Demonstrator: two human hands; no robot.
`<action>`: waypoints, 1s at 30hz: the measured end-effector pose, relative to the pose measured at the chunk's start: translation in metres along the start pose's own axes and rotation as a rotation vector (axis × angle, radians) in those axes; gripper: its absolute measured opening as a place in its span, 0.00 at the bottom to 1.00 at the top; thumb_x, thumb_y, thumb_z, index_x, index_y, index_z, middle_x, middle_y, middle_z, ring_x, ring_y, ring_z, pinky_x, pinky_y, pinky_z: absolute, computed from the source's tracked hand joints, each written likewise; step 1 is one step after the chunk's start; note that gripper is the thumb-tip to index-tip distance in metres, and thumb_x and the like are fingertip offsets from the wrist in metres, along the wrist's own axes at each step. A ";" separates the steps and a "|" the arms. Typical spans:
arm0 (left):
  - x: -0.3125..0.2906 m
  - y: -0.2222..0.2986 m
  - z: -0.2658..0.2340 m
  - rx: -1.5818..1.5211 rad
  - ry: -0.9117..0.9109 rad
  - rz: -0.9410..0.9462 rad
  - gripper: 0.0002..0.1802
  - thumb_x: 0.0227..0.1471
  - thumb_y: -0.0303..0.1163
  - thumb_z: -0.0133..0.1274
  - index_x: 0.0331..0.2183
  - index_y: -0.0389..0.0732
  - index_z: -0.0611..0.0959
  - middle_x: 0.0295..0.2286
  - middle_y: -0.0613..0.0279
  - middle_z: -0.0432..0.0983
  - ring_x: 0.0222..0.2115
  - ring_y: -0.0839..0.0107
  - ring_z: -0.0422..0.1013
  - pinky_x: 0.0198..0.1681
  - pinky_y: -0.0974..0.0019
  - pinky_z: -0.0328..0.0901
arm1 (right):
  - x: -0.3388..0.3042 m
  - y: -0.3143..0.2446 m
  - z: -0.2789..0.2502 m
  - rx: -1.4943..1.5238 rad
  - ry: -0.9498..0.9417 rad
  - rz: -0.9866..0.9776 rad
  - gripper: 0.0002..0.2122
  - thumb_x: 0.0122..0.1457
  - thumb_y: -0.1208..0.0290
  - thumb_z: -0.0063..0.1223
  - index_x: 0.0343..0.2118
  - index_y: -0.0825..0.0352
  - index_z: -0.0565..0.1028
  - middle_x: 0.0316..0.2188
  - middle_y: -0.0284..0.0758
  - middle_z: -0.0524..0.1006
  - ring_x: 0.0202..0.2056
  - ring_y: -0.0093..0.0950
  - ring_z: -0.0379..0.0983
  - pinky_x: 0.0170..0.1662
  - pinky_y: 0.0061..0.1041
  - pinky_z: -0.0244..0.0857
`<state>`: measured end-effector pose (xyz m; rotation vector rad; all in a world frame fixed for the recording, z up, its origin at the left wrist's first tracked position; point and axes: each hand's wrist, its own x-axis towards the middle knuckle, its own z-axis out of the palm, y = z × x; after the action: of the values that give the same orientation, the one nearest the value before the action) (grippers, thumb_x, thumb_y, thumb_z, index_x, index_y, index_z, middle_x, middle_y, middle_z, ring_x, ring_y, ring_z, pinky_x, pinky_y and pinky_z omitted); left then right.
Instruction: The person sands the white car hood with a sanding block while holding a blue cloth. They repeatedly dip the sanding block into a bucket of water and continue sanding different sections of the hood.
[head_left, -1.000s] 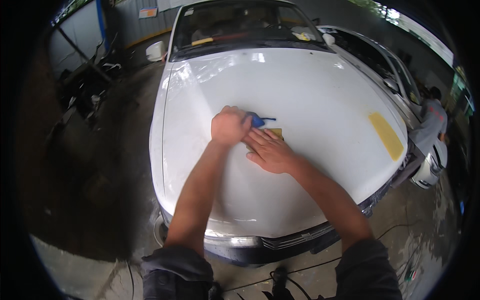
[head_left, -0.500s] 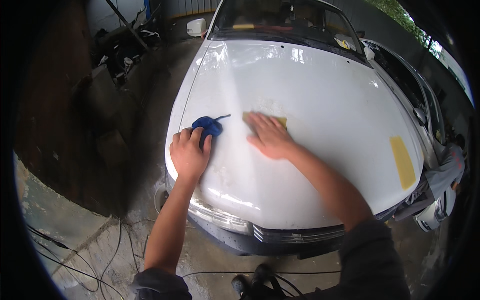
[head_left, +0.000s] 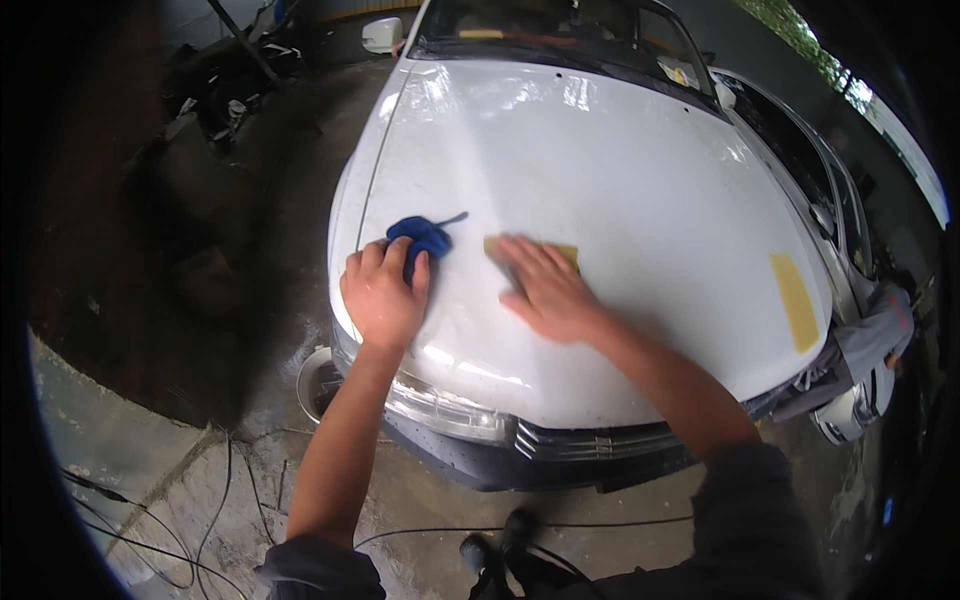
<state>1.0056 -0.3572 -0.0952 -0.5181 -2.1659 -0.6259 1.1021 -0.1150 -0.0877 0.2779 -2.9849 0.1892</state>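
A white car hood (head_left: 620,130) lies in front of me. On its left front part my left hand (head_left: 383,295) rests with curled fingers around a bunched blue cloth (head_left: 425,235), whose thin tail lies on the paint. To the right of it my right hand (head_left: 545,285) presses a yellow sheet of sandpaper (head_left: 568,253) flat against the hood, fingers extended over it and thumb apart. Those fingers are a little blurred and cover most of the sheet. A longer yellow strip (head_left: 794,302), also like sandpaper, lies near the hood's right edge.
A person in a grey sleeve (head_left: 875,325) is low beside the car's right front. Another car (head_left: 790,125) stands along the right. A bucket (head_left: 318,385) is by the left headlight. Black cables (head_left: 225,500) run over the floor. Dark clutter (head_left: 225,100) fills the far left.
My right hand and the sandpaper have slid toward me over the hood. My left hand stays on the blue cloth. The whole view has shifted slightly, with the car higher in it.
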 end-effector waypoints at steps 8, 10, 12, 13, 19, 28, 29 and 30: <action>0.005 0.019 0.004 -0.038 -0.024 -0.019 0.16 0.53 0.43 0.64 0.42 0.47 0.90 0.38 0.61 0.82 0.42 0.57 0.75 0.46 0.54 0.68 | 0.039 0.040 -0.024 0.012 -0.019 0.065 0.33 0.75 0.48 0.32 0.74 0.67 0.55 0.78 0.38 0.48 0.78 0.33 0.38 0.78 0.40 0.33; 0.009 0.024 0.006 -0.050 -0.027 -0.014 0.16 0.53 0.43 0.64 0.42 0.47 0.90 0.37 0.61 0.82 0.41 0.57 0.75 0.47 0.54 0.68 | 0.069 0.049 -0.036 0.039 0.029 0.111 0.33 0.75 0.49 0.31 0.74 0.68 0.54 0.78 0.38 0.47 0.78 0.32 0.38 0.78 0.40 0.32; 0.005 0.017 0.003 -0.031 -0.011 -0.019 0.16 0.52 0.43 0.65 0.41 0.47 0.89 0.37 0.62 0.82 0.41 0.57 0.74 0.47 0.54 0.68 | 0.066 0.032 -0.027 0.064 0.001 0.120 0.33 0.75 0.49 0.32 0.74 0.68 0.54 0.78 0.39 0.48 0.78 0.32 0.38 0.78 0.40 0.32; 0.005 0.017 0.004 -0.027 -0.002 -0.018 0.15 0.52 0.43 0.65 0.41 0.47 0.89 0.37 0.62 0.82 0.41 0.57 0.74 0.47 0.54 0.68 | 0.042 0.025 -0.021 0.056 -0.020 0.090 0.33 0.75 0.49 0.33 0.74 0.68 0.54 0.78 0.38 0.47 0.78 0.32 0.38 0.78 0.40 0.32; -0.006 0.019 -0.003 0.112 -0.021 -0.121 0.15 0.52 0.42 0.65 0.41 0.47 0.89 0.37 0.62 0.80 0.42 0.57 0.74 0.48 0.52 0.67 | -0.084 -0.030 -0.023 -0.073 -0.171 -0.200 0.33 0.73 0.49 0.40 0.75 0.61 0.54 0.78 0.36 0.44 0.78 0.33 0.36 0.79 0.43 0.31; 0.000 0.034 0.005 0.066 -0.023 -0.101 0.15 0.53 0.43 0.64 0.42 0.49 0.90 0.38 0.62 0.82 0.43 0.57 0.75 0.48 0.54 0.67 | 0.038 0.030 -0.011 0.059 -0.002 0.001 0.34 0.74 0.47 0.34 0.74 0.67 0.55 0.77 0.39 0.49 0.78 0.35 0.40 0.78 0.40 0.34; -0.006 0.022 -0.001 0.096 -0.024 -0.118 0.15 0.53 0.43 0.65 0.42 0.49 0.90 0.38 0.62 0.82 0.43 0.57 0.75 0.48 0.54 0.67 | 0.009 -0.001 -0.014 0.021 -0.087 -0.052 0.33 0.74 0.48 0.35 0.75 0.66 0.54 0.78 0.39 0.46 0.78 0.35 0.38 0.78 0.42 0.33; -0.009 0.019 -0.002 0.098 -0.024 -0.124 0.15 0.53 0.43 0.65 0.42 0.49 0.90 0.38 0.62 0.82 0.43 0.57 0.75 0.48 0.54 0.67 | -0.031 -0.014 -0.013 0.010 -0.126 -0.098 0.33 0.74 0.48 0.36 0.75 0.64 0.53 0.78 0.38 0.45 0.78 0.35 0.37 0.78 0.45 0.33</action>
<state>1.0226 -0.3445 -0.0958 -0.3420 -2.2517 -0.5790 1.1366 -0.1214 -0.0780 0.4525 -3.0860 0.1827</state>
